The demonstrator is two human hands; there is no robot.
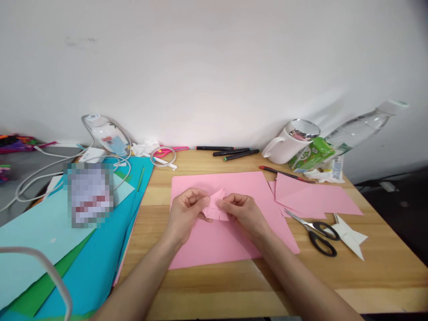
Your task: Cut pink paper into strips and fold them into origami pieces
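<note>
Both my hands meet over a large pink sheet (234, 240) lying on the wooden table (384, 276). Between them is a small folded pink paper piece (216, 206). My left hand (185, 213) pinches its left side with closed fingers. My right hand (244, 211) grips its right side, fingers curled. The piece is held just above the sheet.
Black-handled scissors (317, 234) and a white paper star shape (349, 235) lie to the right, beside more pink paper (314, 198). Markers (234, 152), a white mug (289, 141), a green carton (312, 154) and a plastic bottle (357, 129) stand at the back. Blue and green sheets (60, 249) and cables (50, 171) lie left.
</note>
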